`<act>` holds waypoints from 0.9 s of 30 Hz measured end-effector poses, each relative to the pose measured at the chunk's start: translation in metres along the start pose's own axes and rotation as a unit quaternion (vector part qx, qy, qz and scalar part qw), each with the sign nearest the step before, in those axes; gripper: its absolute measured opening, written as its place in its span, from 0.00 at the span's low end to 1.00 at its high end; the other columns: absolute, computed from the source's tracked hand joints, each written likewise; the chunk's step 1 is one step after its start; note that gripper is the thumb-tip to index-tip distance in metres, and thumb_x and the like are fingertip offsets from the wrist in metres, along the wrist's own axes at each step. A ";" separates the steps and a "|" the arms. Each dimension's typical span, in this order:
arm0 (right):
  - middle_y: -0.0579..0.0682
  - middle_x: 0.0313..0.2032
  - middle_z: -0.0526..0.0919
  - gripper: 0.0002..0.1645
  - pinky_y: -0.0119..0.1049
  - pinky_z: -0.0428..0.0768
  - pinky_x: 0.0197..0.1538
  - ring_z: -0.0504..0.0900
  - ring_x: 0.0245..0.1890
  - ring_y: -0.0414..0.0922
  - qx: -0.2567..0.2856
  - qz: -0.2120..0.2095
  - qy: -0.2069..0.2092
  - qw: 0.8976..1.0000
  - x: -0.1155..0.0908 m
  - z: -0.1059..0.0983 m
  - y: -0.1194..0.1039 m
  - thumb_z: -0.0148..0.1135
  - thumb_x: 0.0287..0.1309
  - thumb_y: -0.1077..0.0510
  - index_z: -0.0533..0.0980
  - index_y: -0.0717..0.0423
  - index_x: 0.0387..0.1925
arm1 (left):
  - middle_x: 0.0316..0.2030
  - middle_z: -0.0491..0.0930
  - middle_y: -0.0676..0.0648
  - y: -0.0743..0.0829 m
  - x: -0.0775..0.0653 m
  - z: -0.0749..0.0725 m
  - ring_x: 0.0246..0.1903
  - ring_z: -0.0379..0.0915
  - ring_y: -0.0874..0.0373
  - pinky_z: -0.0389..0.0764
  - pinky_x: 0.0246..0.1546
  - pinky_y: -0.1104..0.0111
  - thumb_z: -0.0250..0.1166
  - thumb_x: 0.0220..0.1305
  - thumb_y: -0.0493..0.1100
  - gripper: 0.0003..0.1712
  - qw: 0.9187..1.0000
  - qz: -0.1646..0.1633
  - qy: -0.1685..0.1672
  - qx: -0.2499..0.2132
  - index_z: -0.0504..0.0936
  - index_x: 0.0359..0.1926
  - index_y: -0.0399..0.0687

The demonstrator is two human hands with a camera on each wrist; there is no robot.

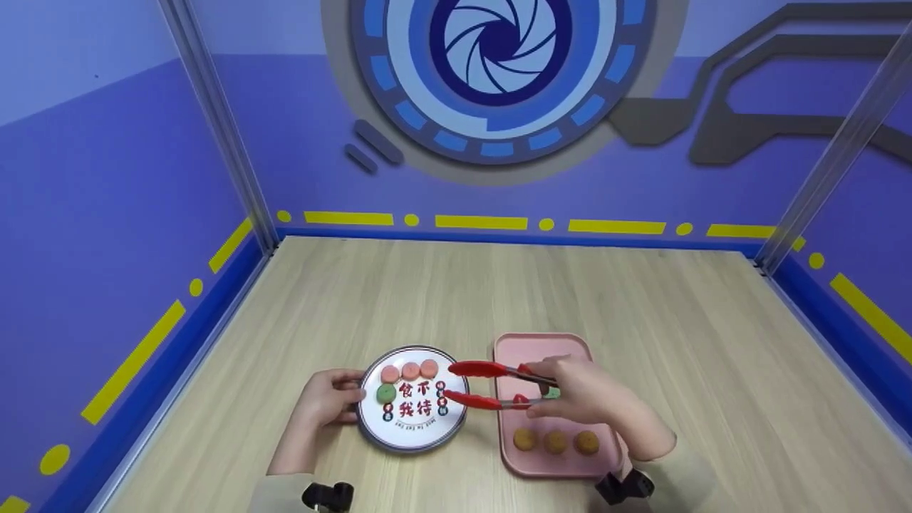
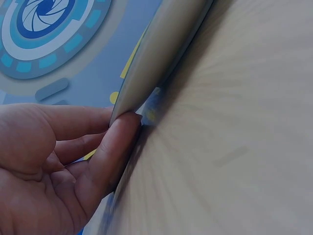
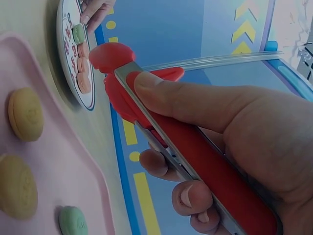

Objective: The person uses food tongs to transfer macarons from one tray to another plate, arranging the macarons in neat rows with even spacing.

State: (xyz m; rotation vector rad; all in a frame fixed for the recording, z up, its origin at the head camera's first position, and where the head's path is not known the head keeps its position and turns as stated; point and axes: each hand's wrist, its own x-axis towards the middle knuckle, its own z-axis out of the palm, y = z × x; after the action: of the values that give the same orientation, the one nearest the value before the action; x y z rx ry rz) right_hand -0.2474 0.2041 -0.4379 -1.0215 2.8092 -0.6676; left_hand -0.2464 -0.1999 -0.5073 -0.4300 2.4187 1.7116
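Four macarons on plate: three pink [image 1: 410, 370] in a row at 12 o'clock, one green [image 1: 385, 392] at 9 o'clock.
Tongs [image 1: 491, 387]: red, silicone tips apart, nothing between them; tips hang over the plate's 3 o'clock edge.
Right hand [image 1: 581, 399]: wrapped round the tong arms, thumb on top and fingers curled underneath in the right wrist view; sits over the pink tray.
Left hand [image 1: 329, 397]: fingers at the round plate [image 1: 410, 443] at its 9 o'clock edge; left wrist view shows a fingertip against the underside of the rim, other fingers relaxed.
Pink tray [image 1: 509, 349]: just beside the plate at its 3 o'clock; three tan macarons [image 1: 556, 442] in a row at the tray's 6 o'clock edge, one green macaron [image 1: 552, 392] mostly hidden by the right hand near the middle.
Likely step: empty tongs, so next pick is probably from the tray; judgement only.
Technique: keep tips level, close across the macaron's flat faces or its full width, squeeze lightly; shells would likely crack or slip.
Plate hold: left hand should keep the rim flat on the table [image 1: 456, 299]; tilt would slide the row.
Placement: free space next to the green piece at 9 o'clock; lower before releasing.
Risk: tong arm knocking the pink row on a low pass.
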 end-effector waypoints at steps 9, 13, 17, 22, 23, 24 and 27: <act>0.46 0.31 0.84 0.26 0.27 0.74 0.31 0.74 0.28 0.36 -0.003 0.008 0.006 1.000 -0.018 -0.009 0.012 0.79 0.52 0.48 0.84 0.54 0.51 | 0.41 0.79 0.40 -0.001 0.000 0.000 0.28 0.79 0.57 0.91 0.25 0.65 0.65 0.64 0.27 0.23 1.000 0.009 0.002 0.006 0.80 0.61 0.31; 0.47 0.38 0.88 0.33 0.31 0.81 0.34 0.80 0.33 0.40 -0.014 0.028 0.009 0.999 -0.026 -0.013 0.016 0.79 0.52 0.45 0.83 0.58 0.56 | 0.41 0.80 0.40 -0.001 -0.001 0.000 0.29 0.79 0.58 0.90 0.25 0.66 0.65 0.64 0.27 0.23 1.000 0.010 0.005 0.011 0.80 0.60 0.31; 0.55 0.51 0.89 0.39 0.47 0.89 0.48 0.87 0.46 0.48 -0.011 0.051 0.008 0.999 -0.033 -0.017 0.019 0.79 0.52 0.43 0.81 0.63 0.59 | 0.41 0.79 0.41 -0.001 -0.001 0.000 0.29 0.79 0.58 0.90 0.25 0.66 0.65 0.64 0.27 0.23 1.000 0.006 0.006 0.006 0.80 0.60 0.31; 0.57 0.53 0.88 0.39 0.51 0.89 0.52 0.87 0.52 0.51 -0.008 0.076 0.005 0.997 -0.041 -0.021 0.022 0.79 0.52 0.43 0.81 0.63 0.59 | 0.40 0.79 0.42 -0.001 0.000 0.000 0.29 0.79 0.58 0.91 0.25 0.65 0.66 0.63 0.26 0.23 1.000 0.007 0.005 -0.001 0.80 0.60 0.31; 0.56 0.52 0.88 0.39 0.48 0.90 0.49 0.88 0.49 0.50 -0.008 0.080 0.002 0.997 -0.043 -0.022 0.023 0.79 0.51 0.43 0.81 0.63 0.59 | 0.40 0.79 0.42 -0.001 0.000 0.000 0.29 0.79 0.58 0.91 0.26 0.65 0.66 0.63 0.26 0.23 1.000 0.008 0.005 -0.001 0.80 0.60 0.31; 0.56 0.52 0.88 0.39 0.46 0.90 0.47 0.87 0.47 0.48 -0.008 0.086 0.000 0.996 -0.044 -0.022 0.024 0.79 0.51 0.43 0.81 0.63 0.59 | 0.40 0.79 0.41 -0.001 0.000 0.000 0.29 0.79 0.57 0.91 0.26 0.65 0.66 0.63 0.27 0.23 1.000 0.008 0.005 0.001 0.80 0.60 0.31; 0.53 0.49 0.89 0.39 0.42 0.89 0.44 0.86 0.44 0.45 -0.006 0.102 -0.008 0.995 -0.049 -0.025 0.027 0.79 0.51 0.44 0.81 0.63 0.59 | 0.41 0.78 0.41 -0.002 0.000 0.000 0.29 0.79 0.57 0.91 0.26 0.64 0.65 0.63 0.27 0.23 1.000 0.007 0.007 0.000 0.81 0.60 0.31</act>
State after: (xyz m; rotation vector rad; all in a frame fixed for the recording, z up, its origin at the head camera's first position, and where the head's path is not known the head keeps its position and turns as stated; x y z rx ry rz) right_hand -0.2311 0.2628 -0.4306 -0.7227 2.8544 -0.6169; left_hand -0.2455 -0.2002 -0.5089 -0.4266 2.4373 1.7189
